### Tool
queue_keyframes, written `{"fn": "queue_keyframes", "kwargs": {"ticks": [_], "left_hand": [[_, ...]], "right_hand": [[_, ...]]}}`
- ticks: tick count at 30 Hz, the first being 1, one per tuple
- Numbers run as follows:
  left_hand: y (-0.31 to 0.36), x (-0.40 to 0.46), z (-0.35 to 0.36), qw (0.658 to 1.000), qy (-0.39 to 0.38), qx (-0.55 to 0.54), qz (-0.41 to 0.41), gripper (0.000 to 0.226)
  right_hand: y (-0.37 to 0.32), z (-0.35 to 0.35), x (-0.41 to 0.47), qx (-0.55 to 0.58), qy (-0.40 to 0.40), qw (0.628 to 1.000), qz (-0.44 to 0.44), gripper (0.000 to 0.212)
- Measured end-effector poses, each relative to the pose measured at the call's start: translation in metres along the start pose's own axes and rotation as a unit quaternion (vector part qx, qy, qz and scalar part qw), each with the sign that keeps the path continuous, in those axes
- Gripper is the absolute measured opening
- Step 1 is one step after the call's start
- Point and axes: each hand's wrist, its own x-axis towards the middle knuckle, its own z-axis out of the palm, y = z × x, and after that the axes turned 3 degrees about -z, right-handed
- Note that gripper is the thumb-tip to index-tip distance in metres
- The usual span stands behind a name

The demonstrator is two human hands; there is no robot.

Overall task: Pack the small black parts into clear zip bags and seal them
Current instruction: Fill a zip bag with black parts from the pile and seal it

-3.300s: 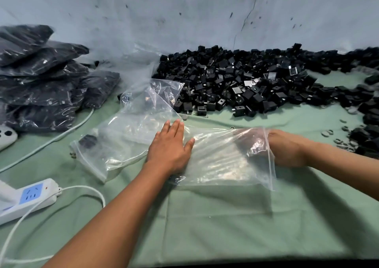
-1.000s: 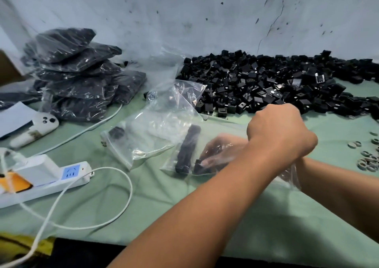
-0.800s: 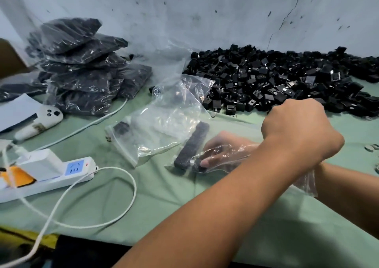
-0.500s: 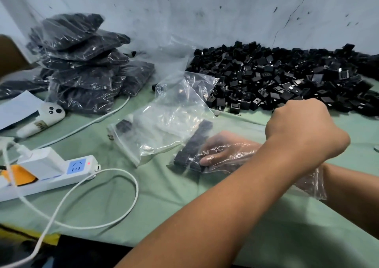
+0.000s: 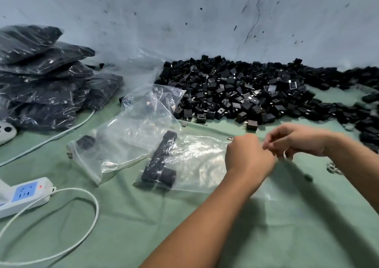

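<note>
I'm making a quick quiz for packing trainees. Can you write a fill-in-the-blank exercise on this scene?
1. The row of black parts lies inside a clear ____.
2. The loose pile of parts lies against the ____.
3. The filled bags are stacked on the ____ side.
4. The table cover is ____.

Missing: zip bag; wall; left; green

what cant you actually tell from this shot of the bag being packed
Head view only:
- Whether the zip bag mouth is sealed: the left hand covers it.
- What the right hand fingers pinch: motion blur.
- How many black parts lie in the bag: they overlap and plastic glare hides edges.
- Small rings on the cloth: too small and blurred to identify.
- Power strip: cut off by the left edge.
</note>
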Motion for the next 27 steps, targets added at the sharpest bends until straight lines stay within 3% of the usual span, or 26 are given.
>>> {"fn": "queue_keyframes", "kwargs": {"ticks": [2, 3, 4, 7, 10, 13, 16, 18, 21, 23, 27], "left_hand": [[-0.005, 0.001, 0.011, 1.0, 0.01, -0.008, -0.008, 0.032], [-0.008, 0.002, 0.015, 1.0, 0.012, -0.009, -0.012, 0.032], [-0.01, 0.003, 0.018, 1.0, 0.013, -0.007, -0.014, 0.032], [-0.014, 0.005, 0.022, 1.0, 0.008, 0.006, -0.024, 0.031], [-0.017, 0.005, 0.023, 0.999, 0.001, -0.015, -0.034, 0.021], [-0.023, 0.006, 0.021, 0.998, -0.005, -0.046, -0.05, 0.017], [-0.025, 0.007, 0.021, 0.993, -0.012, -0.085, -0.076, 0.02], [-0.025, 0.006, 0.02, 0.991, -0.009, -0.1, -0.084, 0.021], [-0.021, 0.006, 0.016, 0.989, 0.004, -0.118, -0.088, 0.023], [-0.016, 0.007, 0.013, 0.991, 0.017, -0.108, -0.082, 0.02], [0.001, 0.004, 0.0, 0.998, 0.036, -0.048, -0.026, 0.018]], "right_hand": [[0.001, -0.003, 0.019, -0.078, 0.24, 0.967, -0.034, 0.017], [0.0, 0.0, 0.03, -0.137, 0.318, 0.936, -0.064, 0.018], [-0.003, 0.005, 0.041, -0.205, 0.343, 0.912, -0.092, 0.022], [0.0, 0.015, 0.064, -0.355, 0.248, 0.897, -0.09, 0.042], [0.002, 0.02, 0.068, -0.373, 0.235, 0.893, -0.089, 0.045], [0.003, 0.019, 0.053, -0.301, 0.275, 0.904, -0.133, 0.045], [0.002, 0.009, 0.017, -0.129, 0.293, 0.94, -0.122, 0.052], [0.004, 0.002, -0.013, -0.074, 0.199, 0.971, -0.109, 0.036], [0.001, 0.011, -0.041, -0.066, 0.032, 0.994, -0.084, 0.036], [-0.007, 0.029, -0.047, -0.076, -0.005, 0.993, -0.088, 0.038], [-0.026, 0.063, -0.042, -0.039, 0.014, 0.992, -0.123, 0.029]]}}
